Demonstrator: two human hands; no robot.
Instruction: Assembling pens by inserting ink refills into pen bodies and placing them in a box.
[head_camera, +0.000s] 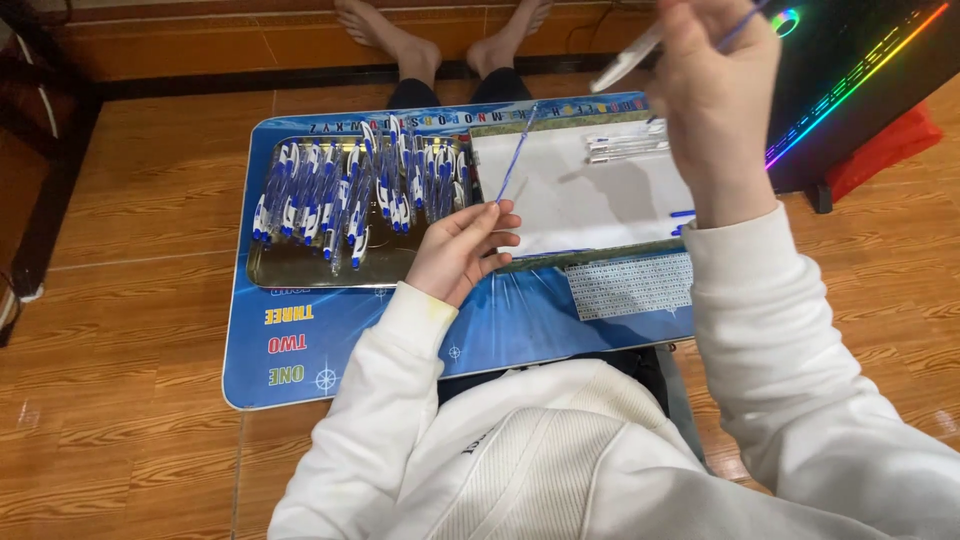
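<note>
My left hand (462, 248) rests at the middle of a small blue table (330, 340) and pinches the lower end of a thin blue pen refill (516, 155) that slants up and away. My right hand (716, 95) is raised high at the upper right, holding a clear pen barrel (628, 58) together with a thin blue refill (742, 24). A metal tray (300, 268) left of my left hand holds several assembled blue-and-white pens (360, 190). A white sheet (580, 195) lies under my right hand with a few clear pen parts (625, 145) on it.
Someone's bare feet (440, 35) rest on the wooden floor beyond the table. A dark panel with rainbow light strips (860, 80) leans at the upper right, with a red object (885, 150) beside it. A dark furniture leg (45, 190) stands at the left.
</note>
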